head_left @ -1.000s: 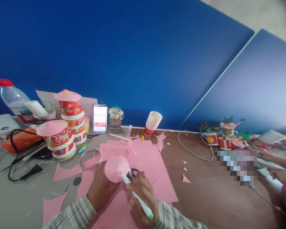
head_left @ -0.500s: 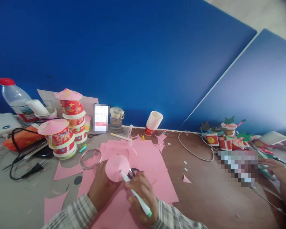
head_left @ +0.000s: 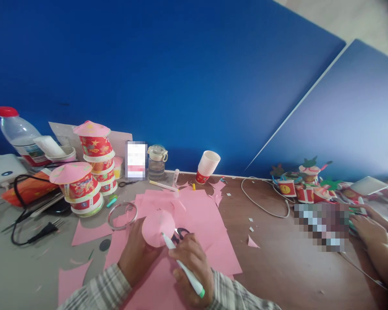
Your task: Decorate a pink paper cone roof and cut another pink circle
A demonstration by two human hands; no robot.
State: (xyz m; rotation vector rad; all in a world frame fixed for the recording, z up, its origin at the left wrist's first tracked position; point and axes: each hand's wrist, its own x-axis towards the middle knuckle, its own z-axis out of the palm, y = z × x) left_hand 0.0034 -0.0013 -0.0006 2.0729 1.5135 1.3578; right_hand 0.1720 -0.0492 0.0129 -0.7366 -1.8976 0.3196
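Note:
My left hand [head_left: 139, 249] is closed on a pink paper cone [head_left: 153, 224], a shallow round piece with its face turned up; my fingers under it are hidden. In my right hand [head_left: 194, 267] is a white marker pen [head_left: 188, 272] with a green end. Its tip touches the cone near the middle, or comes very close. Faint marks show on the cone. Black-handled scissors [head_left: 182, 233] lie partly hidden behind my right hand. Beneath both hands are pink paper sheets [head_left: 210, 232].
Red paper-cup towers [head_left: 95, 146] with pink cone tops stand at left, near a plug [head_left: 45, 232] and a silver ring [head_left: 122, 215]. A stack of cups [head_left: 208, 165] and a water jar [head_left: 157, 162] stand behind. Another person's hands [head_left: 368, 228] are at far right.
My hands, the pink cone and the marker keep nearly the same place. The view shifts slightly. At far right, the other person's hands have moved, and a second hand now shows.

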